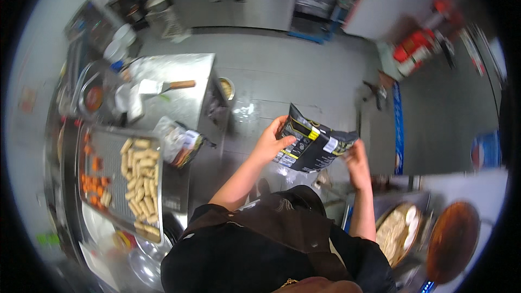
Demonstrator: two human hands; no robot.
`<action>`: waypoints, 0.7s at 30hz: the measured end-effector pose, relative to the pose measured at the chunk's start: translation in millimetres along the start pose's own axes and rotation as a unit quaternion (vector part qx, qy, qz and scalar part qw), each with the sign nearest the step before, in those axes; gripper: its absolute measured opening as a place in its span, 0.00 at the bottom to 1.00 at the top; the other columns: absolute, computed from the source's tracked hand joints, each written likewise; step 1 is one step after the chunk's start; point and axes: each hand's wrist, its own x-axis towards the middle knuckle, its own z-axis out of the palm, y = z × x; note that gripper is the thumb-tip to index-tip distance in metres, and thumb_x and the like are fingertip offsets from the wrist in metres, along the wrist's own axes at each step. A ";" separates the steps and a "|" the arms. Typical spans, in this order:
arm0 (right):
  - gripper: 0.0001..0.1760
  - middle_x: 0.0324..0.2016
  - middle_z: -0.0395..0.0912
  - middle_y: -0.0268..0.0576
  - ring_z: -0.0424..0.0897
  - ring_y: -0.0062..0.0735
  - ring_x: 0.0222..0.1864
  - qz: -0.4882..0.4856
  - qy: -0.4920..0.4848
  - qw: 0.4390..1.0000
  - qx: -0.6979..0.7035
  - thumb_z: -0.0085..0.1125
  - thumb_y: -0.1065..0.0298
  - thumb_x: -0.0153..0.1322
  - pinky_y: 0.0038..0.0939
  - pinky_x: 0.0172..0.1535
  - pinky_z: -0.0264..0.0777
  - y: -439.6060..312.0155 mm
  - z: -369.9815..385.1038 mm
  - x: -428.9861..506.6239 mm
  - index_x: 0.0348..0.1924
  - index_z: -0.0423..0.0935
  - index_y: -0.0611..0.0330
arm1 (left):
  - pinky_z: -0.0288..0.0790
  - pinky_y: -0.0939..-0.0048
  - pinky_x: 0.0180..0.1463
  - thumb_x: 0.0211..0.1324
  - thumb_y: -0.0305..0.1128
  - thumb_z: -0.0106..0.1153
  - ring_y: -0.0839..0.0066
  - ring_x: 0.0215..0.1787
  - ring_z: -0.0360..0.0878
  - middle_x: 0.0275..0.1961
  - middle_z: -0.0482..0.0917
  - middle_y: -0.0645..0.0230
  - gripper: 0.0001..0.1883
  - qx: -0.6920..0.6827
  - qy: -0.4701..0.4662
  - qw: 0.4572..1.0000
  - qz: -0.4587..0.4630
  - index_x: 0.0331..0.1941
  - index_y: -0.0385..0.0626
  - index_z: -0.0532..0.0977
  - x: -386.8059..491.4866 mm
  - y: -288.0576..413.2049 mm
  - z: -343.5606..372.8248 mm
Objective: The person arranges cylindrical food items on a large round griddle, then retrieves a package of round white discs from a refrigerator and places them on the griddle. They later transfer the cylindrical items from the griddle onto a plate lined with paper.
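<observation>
Both of my hands hold a black printed food packet [311, 146] in front of my body, above the tiled floor. My left hand [272, 140] grips its left side, the thumb lying over the printed face. At the packet's right corner, my right hand [357, 162] pinches the edge; its fingertips are partly hidden and blurred. To the left, a metal tray [161, 179] carries pale rolled pieces [142, 179] and orange chunks [95, 187]. Beside the tray lies an opened-looking plastic bag [179, 142] on the steel table [179, 65], near a wooden-handled scraper [167, 86].
A round container [226, 88] stands on the floor by the table. Steel bowls [144, 268] are at lower left. At lower right are a pan of pale food [397, 234] and a round brown lid or pan [453, 242]. A steel cabinet [260, 0] stands ahead; red extinguishers [415, 47] are at upper right.
</observation>
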 end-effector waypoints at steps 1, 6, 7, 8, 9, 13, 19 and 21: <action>0.26 0.59 0.65 0.43 0.61 0.35 0.64 -0.068 0.098 0.991 -0.061 0.44 0.75 0.67 0.36 0.64 0.55 -28.9 -6.4 -5.1 0.60 0.62 0.58 | 0.66 0.71 0.57 0.50 0.21 0.59 0.73 0.56 0.70 0.57 0.69 0.61 0.34 0.039 -0.044 0.998 0.004 0.62 0.37 0.59 -0.9 -3.3 17.6; 0.15 0.44 0.77 0.46 0.77 0.41 0.47 -0.125 0.049 0.878 -0.460 0.58 0.69 0.66 0.34 0.48 0.71 -91.4 -25.8 -64.9 0.46 0.75 0.61 | 0.59 0.67 0.65 0.44 0.20 0.66 0.71 0.63 0.64 0.59 0.68 0.61 0.36 0.127 -0.219 0.967 -0.011 0.60 0.38 0.60 -3.7 -39.8 98.1; 0.15 0.40 0.78 0.46 0.78 0.43 0.42 -0.107 0.003 0.861 -0.497 0.61 0.67 0.64 0.34 0.43 0.73 -94.8 -31.1 -75.9 0.43 0.77 0.61 | 0.59 0.67 0.65 0.45 0.20 0.66 0.71 0.63 0.64 0.59 0.68 0.62 0.36 0.110 -0.235 0.966 -0.021 0.60 0.37 0.61 -5.6 -45.5 112.8; 0.17 0.37 0.77 0.43 0.78 0.43 0.38 -0.153 0.030 0.838 -0.523 0.64 0.65 0.62 0.36 0.39 0.73 -88.6 -46.9 -88.2 0.42 0.77 0.60 | 0.59 0.67 0.65 0.45 0.20 0.66 0.71 0.63 0.64 0.59 0.68 0.62 0.36 0.094 -0.248 0.964 -0.031 0.59 0.37 0.61 -8.4 -51.5 126.9; 0.17 0.37 0.77 0.43 0.78 0.42 0.38 -0.163 0.047 0.831 -0.529 0.65 0.65 0.61 0.36 0.40 0.73 -89.0 -60.2 -103.5 0.42 0.77 0.60 | 0.60 0.67 0.65 0.45 0.20 0.65 0.71 0.64 0.64 0.59 0.68 0.62 0.35 0.079 -0.254 0.963 -0.039 0.59 0.37 0.61 -10.6 -56.9 140.3; 0.18 0.38 0.77 0.43 0.77 0.42 0.40 -0.157 0.111 0.819 -0.541 0.67 0.64 0.59 0.35 0.43 0.73 -81.7 -115.7 -187.0 0.41 0.77 0.59 | 0.61 0.70 0.63 0.47 0.36 0.71 0.75 0.59 0.67 0.55 0.71 0.65 0.36 0.021 -0.280 0.959 -0.040 0.58 0.39 0.63 -27.9 -88.2 192.5; 0.07 0.32 0.76 0.45 0.76 0.43 0.35 -0.090 0.259 0.834 -0.479 0.61 0.77 0.63 0.36 0.39 0.71 -54.6 -188.4 -309.6 0.30 0.70 0.63 | 0.56 0.69 0.66 0.47 0.31 0.70 0.75 0.62 0.64 0.57 0.69 0.66 0.36 0.058 -0.354 0.929 -0.094 0.59 0.38 0.61 -79.0 -132.6 286.4; 0.09 0.36 0.76 0.47 0.77 0.45 0.40 -0.069 0.306 0.870 -0.381 0.58 0.78 0.64 0.37 0.43 0.71 -52.9 -200.1 -350.4 0.35 0.69 0.62 | 0.55 0.69 0.67 0.47 0.30 0.70 0.75 0.62 0.63 0.58 0.69 0.66 0.35 0.027 -0.398 0.909 -0.123 0.59 0.38 0.62 -95.2 -141.8 322.2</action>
